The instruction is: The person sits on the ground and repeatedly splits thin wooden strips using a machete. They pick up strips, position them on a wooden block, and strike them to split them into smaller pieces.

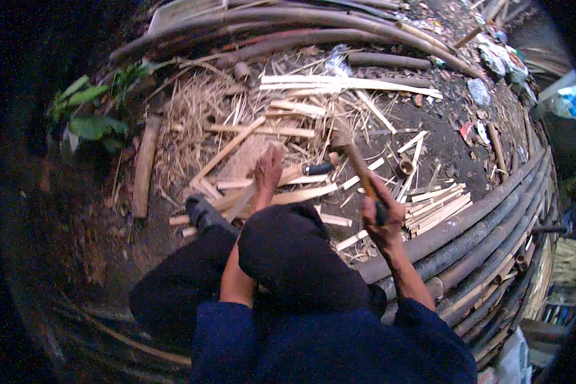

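My right hand (384,210) is closed round the dark grip of a long brown tool (360,168). Its shaft slants up and to the left, and the far end is wider; the exact kind does not show. Low over the pile, my left hand (269,171) appears closed on a short piece of split bamboo (292,173), though the fingers are partly hidden. A black handle (319,169) lies just right of that piece. Pale split bamboo strips (308,193) lie crosswise beneath and in front of my hands.
Stacked bamboo poles (473,243) run along my right side. A bundle of cut strips (436,210) lies beside them. Long pale strips (352,84) and fibrous shavings (192,121) cover the ground ahead. Thick poles (288,18) cross the far side; a leafy plant (93,125) grows at left.
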Motion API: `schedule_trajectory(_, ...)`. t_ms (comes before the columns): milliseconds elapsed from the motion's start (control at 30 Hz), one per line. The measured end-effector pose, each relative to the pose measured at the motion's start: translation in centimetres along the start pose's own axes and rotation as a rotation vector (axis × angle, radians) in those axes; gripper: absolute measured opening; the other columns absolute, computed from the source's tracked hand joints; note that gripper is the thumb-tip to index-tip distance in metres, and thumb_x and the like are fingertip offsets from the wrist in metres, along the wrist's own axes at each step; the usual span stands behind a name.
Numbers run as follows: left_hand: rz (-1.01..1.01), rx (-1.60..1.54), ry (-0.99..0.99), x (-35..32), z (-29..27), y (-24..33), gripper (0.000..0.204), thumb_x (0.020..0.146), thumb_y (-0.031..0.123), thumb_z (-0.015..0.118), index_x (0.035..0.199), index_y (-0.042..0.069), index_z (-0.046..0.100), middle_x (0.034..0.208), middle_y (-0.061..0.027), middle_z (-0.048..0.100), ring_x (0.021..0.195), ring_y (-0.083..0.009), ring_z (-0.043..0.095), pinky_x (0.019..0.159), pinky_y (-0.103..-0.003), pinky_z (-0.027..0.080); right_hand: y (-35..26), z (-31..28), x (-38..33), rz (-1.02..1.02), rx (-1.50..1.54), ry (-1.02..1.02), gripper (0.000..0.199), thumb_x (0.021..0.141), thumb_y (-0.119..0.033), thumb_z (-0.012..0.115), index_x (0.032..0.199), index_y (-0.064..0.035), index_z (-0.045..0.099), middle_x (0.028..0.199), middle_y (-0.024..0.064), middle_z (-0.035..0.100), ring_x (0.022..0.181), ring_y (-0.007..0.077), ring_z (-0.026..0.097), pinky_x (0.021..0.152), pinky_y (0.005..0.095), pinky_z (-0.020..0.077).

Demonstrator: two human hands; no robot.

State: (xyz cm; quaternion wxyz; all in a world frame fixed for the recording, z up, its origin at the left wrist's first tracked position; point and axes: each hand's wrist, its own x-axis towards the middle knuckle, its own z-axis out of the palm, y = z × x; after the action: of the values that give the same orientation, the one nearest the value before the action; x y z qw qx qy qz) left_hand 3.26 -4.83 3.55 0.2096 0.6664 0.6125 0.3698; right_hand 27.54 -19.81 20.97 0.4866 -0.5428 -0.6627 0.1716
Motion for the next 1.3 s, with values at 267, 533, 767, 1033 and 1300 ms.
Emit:
schedule_trajectory(267, 0.412, 0.100, -0.135, -2.8, 1.3, 1.3, 0.045, 0.087, 0.028, 0.058, 0.121, 0.001, 0.050, 0.123, -0.0242, 0.051, 0.116, -0.0381, 0.048, 0.099, -0.042, 0.038, 11.1, 0.3, -4.5, 0.310, -0.313, 0.299, 0.051, 0.088, -0.029, 0.061, 0.133, -0.0080, 0.048, 0.069, 0.0146, 0.057, 0.053, 0.0188, 0.049, 0.052, 0.0331, 0.0435)
schedule_trajectory(533, 0.264, 0.275, -0.373, 14.4, -15.9, 7.1, 0.036, 0.087, 0.030, 0.060, 0.110, 0.002, 0.061, 0.107, -0.0199, 0.062, 0.099, -0.0336, 0.059, 0.089, -0.039, 0.046, 18.5, 4.4, -10.3, 0.345, -0.539, -0.256, 0.049, 0.083, -0.028, 0.065, 0.126, -0.0092, 0.051, 0.090, 0.0213, 0.059, 0.082, 0.0373, 0.060, 0.070, 0.0440, 0.0483)
schedule_trajectory(767, 0.537, 0.504, -0.376, 18.1, -26.0, 2.0, 0.027, 0.088, 0.022, 0.058, 0.106, 0.003, 0.062, 0.094, -0.0207, 0.064, 0.086, -0.0359, 0.061, 0.076, -0.041, 0.048, 19.6, 13.6, 5.6, 0.008, -0.385, -0.213, 0.025, 0.087, -0.018, 0.057, 0.106, -0.0024, 0.056, 0.090, 0.0215, 0.055, 0.084, 0.0389, 0.055, 0.073, 0.0463, 0.0457)
schedule_trajectory(1033, 0.078, 0.215, -0.521, 5.1, -23.5, -9.1, 0.025, 0.087, 0.013, 0.055, 0.107, -0.001, 0.061, 0.098, -0.0193, 0.064, 0.088, -0.0331, 0.062, 0.079, -0.036, 0.048, 25.0, 29.5, 25.7, -0.262, -0.567, -0.223, 0.035, 0.080, -0.009, 0.050, 0.115, -0.0030, 0.053, 0.110, 0.0172, 0.057, 0.107, 0.0325, 0.053, 0.087, 0.0416, 0.0453)
schedule_trajectory(1300, -0.475, -0.184, -0.269, -2.0, -20.7, -14.1, 0.026, 0.094, 0.012, 0.047, 0.110, -0.005, 0.060, 0.098, -0.0128, 0.066, 0.092, -0.0209, 0.062, 0.084, -0.033, 0.048, 28.3, 29.3, 28.7, -0.425, -0.603, -0.379, 0.021, 0.089, -0.027, 0.055, 0.107, -0.0169, 0.057, 0.087, 0.0105, 0.060, 0.087, 0.0276, 0.060, 0.074, 0.0409, 0.0453)
